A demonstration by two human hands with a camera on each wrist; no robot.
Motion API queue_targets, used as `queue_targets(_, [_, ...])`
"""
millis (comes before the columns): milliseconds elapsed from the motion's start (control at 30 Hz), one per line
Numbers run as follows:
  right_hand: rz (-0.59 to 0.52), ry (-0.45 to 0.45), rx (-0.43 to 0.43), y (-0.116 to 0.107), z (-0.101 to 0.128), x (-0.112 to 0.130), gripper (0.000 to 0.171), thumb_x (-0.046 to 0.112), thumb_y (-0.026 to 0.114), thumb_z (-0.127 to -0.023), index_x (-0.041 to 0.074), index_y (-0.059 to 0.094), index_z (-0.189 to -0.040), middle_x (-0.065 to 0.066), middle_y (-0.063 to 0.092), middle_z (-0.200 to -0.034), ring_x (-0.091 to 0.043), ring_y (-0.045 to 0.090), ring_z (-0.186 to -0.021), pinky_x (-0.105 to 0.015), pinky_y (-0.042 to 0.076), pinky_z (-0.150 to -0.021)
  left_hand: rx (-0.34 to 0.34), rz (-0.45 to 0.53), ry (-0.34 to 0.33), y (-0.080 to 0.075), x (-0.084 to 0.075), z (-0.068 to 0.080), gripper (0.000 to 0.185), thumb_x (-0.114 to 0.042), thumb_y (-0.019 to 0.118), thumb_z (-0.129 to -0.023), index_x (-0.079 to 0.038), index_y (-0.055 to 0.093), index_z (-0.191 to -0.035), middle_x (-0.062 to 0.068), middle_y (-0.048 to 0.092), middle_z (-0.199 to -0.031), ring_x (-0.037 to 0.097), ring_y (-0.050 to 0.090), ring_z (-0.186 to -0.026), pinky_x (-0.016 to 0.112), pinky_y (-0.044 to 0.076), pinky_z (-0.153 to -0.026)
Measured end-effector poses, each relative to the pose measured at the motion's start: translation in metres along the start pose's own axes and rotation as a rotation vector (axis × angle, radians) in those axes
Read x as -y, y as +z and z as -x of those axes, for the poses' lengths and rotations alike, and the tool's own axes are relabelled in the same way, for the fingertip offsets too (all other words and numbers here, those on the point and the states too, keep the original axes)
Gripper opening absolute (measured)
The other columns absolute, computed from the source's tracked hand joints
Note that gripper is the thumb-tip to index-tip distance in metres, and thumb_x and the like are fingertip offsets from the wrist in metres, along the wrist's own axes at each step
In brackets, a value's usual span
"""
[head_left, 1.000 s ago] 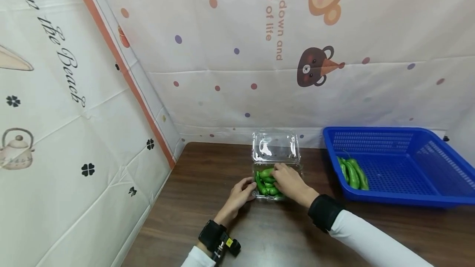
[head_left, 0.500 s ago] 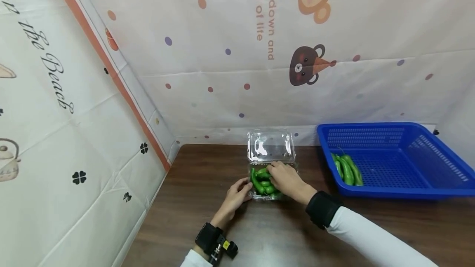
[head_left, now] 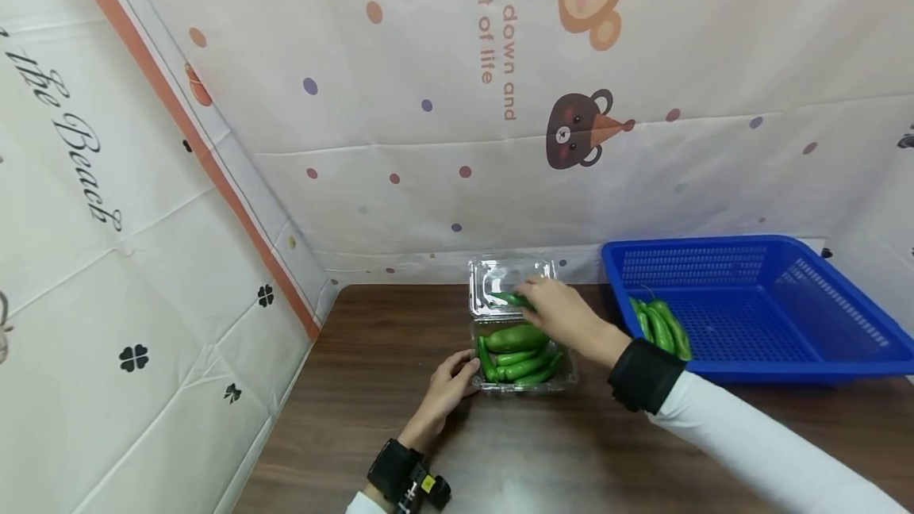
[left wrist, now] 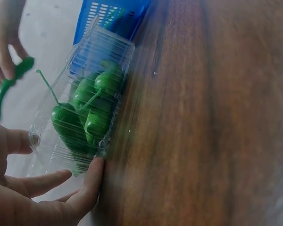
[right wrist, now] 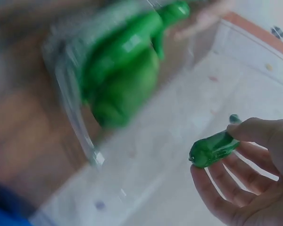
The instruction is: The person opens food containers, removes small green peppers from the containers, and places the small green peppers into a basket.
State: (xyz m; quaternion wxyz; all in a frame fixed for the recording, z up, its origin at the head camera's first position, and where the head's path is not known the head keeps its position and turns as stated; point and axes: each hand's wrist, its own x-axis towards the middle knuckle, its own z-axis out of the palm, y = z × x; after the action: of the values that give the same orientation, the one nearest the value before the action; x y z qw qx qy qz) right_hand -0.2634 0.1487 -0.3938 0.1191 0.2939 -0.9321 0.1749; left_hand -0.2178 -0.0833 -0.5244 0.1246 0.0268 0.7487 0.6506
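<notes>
My right hand (head_left: pixel 560 312) pinches a green chili pepper (right wrist: pixel 214 148) between thumb and fingertips, raised in front of the upright lid of a clear plastic clamshell box (head_left: pixel 524 387). Inside the box's base lie several green peppers (head_left: pixel 517 337), the thickest one at the back and slimmer ones in front. My left hand (head_left: pixel 446 387) holds the box at its left end. In the left wrist view, one digit is at the rim and another at the lower corner near the table, with pepper stems (left wrist: pixel 49 87) showing.
A blue perforated basket (head_left: pixel 750 370) stands to the right on the brown wooden table (head_left: pixel 400 324), with several green peppers (head_left: pixel 660 327) at its left end. Printed white cloth (head_left: pixel 400 216) hangs behind and to the left.
My right hand has come up out of the box toward the lid, now with a pepper in its fingers. The left hand stays at the box's left end. The head view has shifted slightly.
</notes>
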Motion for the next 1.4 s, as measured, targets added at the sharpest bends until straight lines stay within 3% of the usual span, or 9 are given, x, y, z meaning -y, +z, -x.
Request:
queue_targets(233, [-0.032,0.014,-0.117,-0.065,-0.010,-0.009,0.034,0.003,0.072,-0.091,-0.003,0.067,-0.124,-0.020,0.072,-0.109,-0.024,0.070,-0.081,-0.033,0.065,-0.067,-0.007,0.005,0.000,0.002,0.000,-0.001,0.053,-0.033,0.051,-0.109,0.001,0.047,-0.149,0.026,0.049,-0.146,0.040,0.057,-0.130,0.042,0.062,-0.100])
queue_targets(400, [-0.023,0.038,-0.229,-0.105,-0.008,-0.021,0.030,0.000,0.068,-0.092,-0.005,0.067,-0.121,-0.024,0.071,-0.108,-0.031,0.071,-0.084,-0.038,0.065,-0.063,-0.003,0.008,0.007,0.003,0.000,-0.001,0.053,-0.032,0.050,-0.109,0.002,0.046,-0.149,0.026,0.050,-0.145,0.041,0.056,-0.130,0.043,0.062,-0.100])
queue_targets(567, [0.010,0.078,-0.325,-0.132,-0.005,-0.037,0.027,0.000,0.068,-0.092,-0.006,0.067,-0.119,-0.026,0.071,-0.106,-0.037,0.073,-0.088,-0.046,0.066,-0.065,-0.008,0.005,0.001,0.001,0.000,0.000,0.052,-0.032,0.051,-0.109,0.002,0.047,-0.149,0.027,0.050,-0.145,0.041,0.056,-0.129,0.043,0.062,-0.099])
queue_targets(767, [0.053,0.164,-0.385,-0.149,0.003,-0.063,0.031,0.002,0.069,-0.093,-0.008,0.065,-0.122,-0.028,0.072,-0.102,-0.040,0.071,-0.089,-0.056,0.062,-0.071,-0.025,0.004,-0.011,-0.001,0.000,0.001,0.052,-0.032,0.052,-0.108,0.002,0.048,-0.148,0.027,0.050,-0.145,0.040,0.057,-0.129,0.041,0.062,-0.098])
queue_targets(1000, [0.009,0.272,-0.325,-0.147,0.027,-0.090,0.030,0.003,0.064,-0.096,-0.013,0.065,-0.122,-0.034,0.071,-0.098,-0.043,0.071,-0.083,-0.056,0.061,-0.066,-0.012,0.016,0.006,-0.004,0.004,0.002,0.053,-0.031,0.051,-0.109,0.003,0.046,-0.149,0.029,0.047,-0.147,0.043,0.056,-0.130,0.043,0.062,-0.099])
queue_targets(1200, [-0.007,0.365,-0.263,-0.135,0.046,-0.109,0.037,0.005,0.065,-0.095,-0.017,0.061,-0.123,-0.038,0.070,-0.095,-0.036,0.069,-0.067,-0.041,0.056,-0.049,-0.006,0.007,0.009,-0.005,0.003,0.001,0.054,-0.032,0.051,-0.109,0.003,0.045,-0.150,0.029,0.046,-0.148,0.042,0.057,-0.129,0.043,0.062,-0.099])
queue_targets(1300, [-0.020,0.435,-0.181,-0.128,0.056,-0.118,0.041,0.008,0.066,-0.094,-0.020,0.060,-0.123,-0.039,0.069,-0.096,-0.031,0.068,-0.062,-0.036,0.054,-0.046,0.003,0.013,0.011,-0.003,0.001,0.000,0.055,-0.032,0.052,-0.109,0.003,0.045,-0.150,0.030,0.046,-0.148,0.043,0.056,-0.130,0.043,0.061,-0.100])
queue_targets(1400, [-0.057,0.499,-0.040,-0.121,0.063,-0.126,0.048,0.010,0.067,-0.095,-0.022,0.054,-0.128,-0.032,0.069,-0.083,-0.026,0.066,-0.059,-0.034,0.052,-0.047,0.015,0.010,0.009,-0.001,0.001,-0.001,0.055,-0.032,0.053,-0.108,0.003,0.045,-0.150,0.030,0.046,-0.148,0.044,0.054,-0.132,0.043,0.061,-0.100])
